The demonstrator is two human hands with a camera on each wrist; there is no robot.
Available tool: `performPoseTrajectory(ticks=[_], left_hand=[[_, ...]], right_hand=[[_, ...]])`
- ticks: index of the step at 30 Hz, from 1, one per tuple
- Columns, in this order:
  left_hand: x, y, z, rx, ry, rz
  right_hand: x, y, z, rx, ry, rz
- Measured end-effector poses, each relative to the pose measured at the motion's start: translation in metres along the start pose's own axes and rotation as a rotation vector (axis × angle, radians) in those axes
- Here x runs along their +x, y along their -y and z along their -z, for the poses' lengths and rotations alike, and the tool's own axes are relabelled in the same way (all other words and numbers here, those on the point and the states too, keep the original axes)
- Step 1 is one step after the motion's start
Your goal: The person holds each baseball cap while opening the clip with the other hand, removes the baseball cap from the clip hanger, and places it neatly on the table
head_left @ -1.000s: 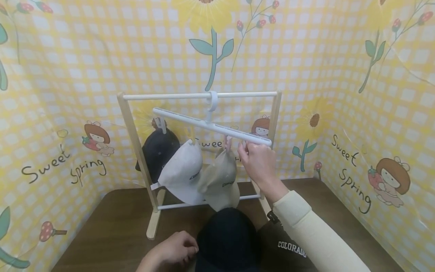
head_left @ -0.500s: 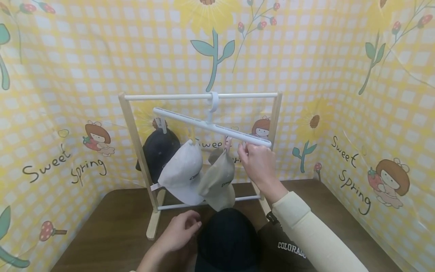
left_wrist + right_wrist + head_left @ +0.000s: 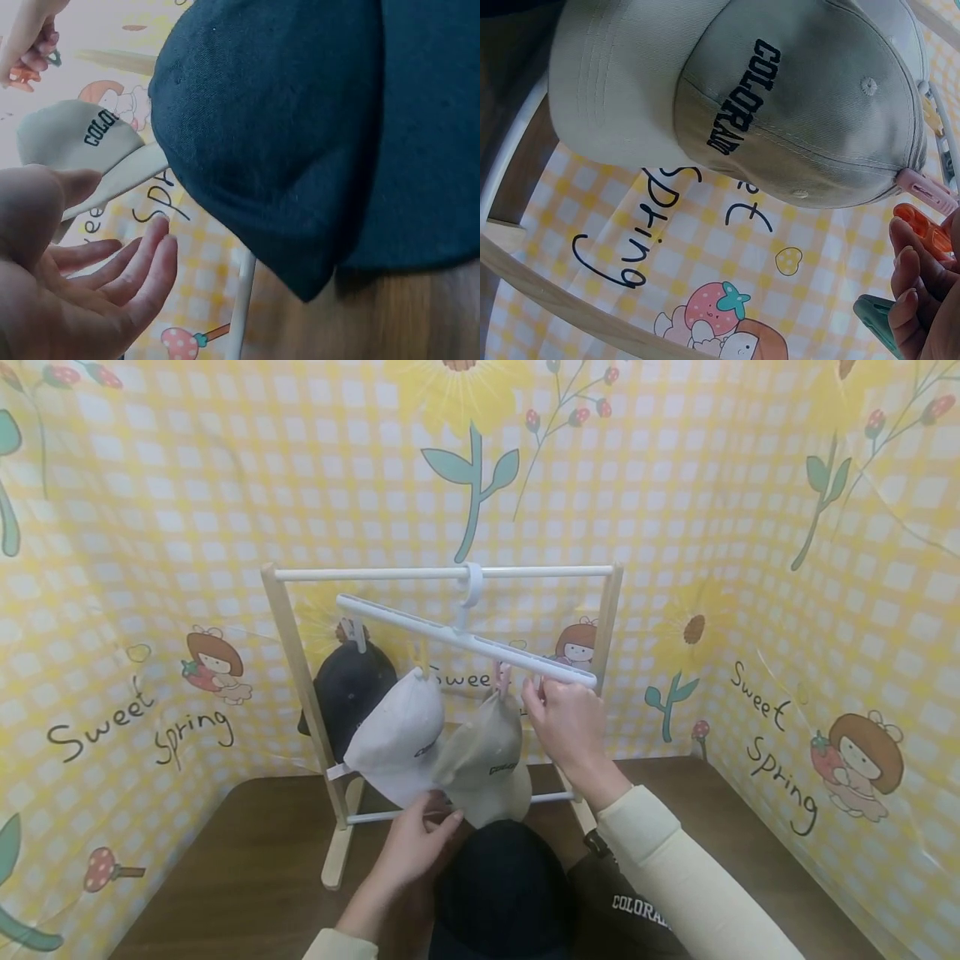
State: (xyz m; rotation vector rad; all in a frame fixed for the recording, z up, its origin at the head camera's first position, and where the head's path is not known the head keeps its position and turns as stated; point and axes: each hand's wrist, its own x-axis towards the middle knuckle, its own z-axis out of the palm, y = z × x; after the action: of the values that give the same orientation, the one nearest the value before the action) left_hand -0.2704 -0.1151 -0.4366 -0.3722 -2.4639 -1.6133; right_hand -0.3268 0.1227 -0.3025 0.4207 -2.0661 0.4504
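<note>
My right hand (image 3: 570,722) is raised under the low right end of a white clothes hanger (image 3: 420,625). Its fingers pinch an orange clip (image 3: 922,225) there, with a green clip (image 3: 877,322) beside the hand. A pink clip (image 3: 922,187) holds the beige cap (image 3: 795,112), lettered COLORADO, by its back edge. To its left hang a white cap (image 3: 397,735) and a black cap (image 3: 352,693). My left hand (image 3: 420,835), fingers relaxed and apart, is just below the white and beige brims; in the left wrist view its thumb overlaps the beige brim.
A dark cap (image 3: 502,885) stands in front, between my arms. A dark brown cap (image 3: 637,893) with white letters lies right of it, partly under my right sleeve. The wooden rack (image 3: 292,635) with white rods stands on the brown table (image 3: 225,860), before patterned cloth walls.
My left hand has moved up and forward from beside the front dark cap to the hanging brims. The beige cap swung left, then back. My right hand has stayed at the hanger's end.
</note>
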Motion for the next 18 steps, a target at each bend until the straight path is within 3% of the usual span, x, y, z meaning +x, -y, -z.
performPoseTrajectory(ticks=[4,18], left_hand=[[0.006,0.000,-0.008,-0.075,0.010,0.018],[0.020,0.000,-0.025,-0.112,-0.020,0.052]], right_hand=[[0.001,0.001,0.001,0.007,-0.006,0.003],[0.000,0.004,0.000,0.030,-0.046,-0.012]])
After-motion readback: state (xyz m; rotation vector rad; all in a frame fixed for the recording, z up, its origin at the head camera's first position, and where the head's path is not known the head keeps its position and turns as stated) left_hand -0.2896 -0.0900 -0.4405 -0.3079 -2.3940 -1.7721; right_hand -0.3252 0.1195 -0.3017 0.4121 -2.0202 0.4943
